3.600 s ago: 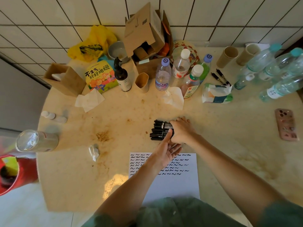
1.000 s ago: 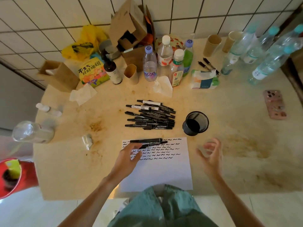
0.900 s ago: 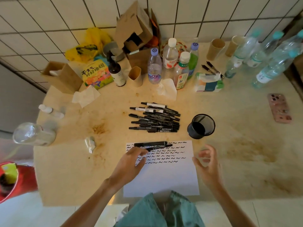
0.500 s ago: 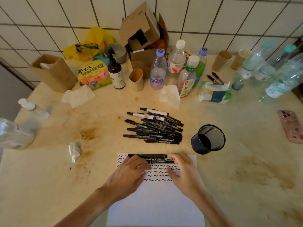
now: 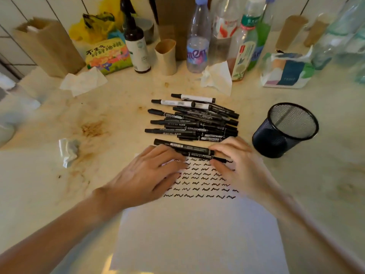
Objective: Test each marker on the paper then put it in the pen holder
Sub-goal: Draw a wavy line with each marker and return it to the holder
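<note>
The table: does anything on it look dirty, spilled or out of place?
Yes. Brown stains mark the table left of the markers, and crumpled tissues lie among the bottles. The pen holder leans, as if tilted, and looks empty.

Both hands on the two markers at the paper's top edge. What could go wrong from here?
1. Two markers lie touching; the right hand and left hand may lift both or roll one into the pile.
2. The paper overhangs the table edge; pressure could shift it.
3. The pen holder stands close beside the right hand; a sideways move might tip it.
</note>
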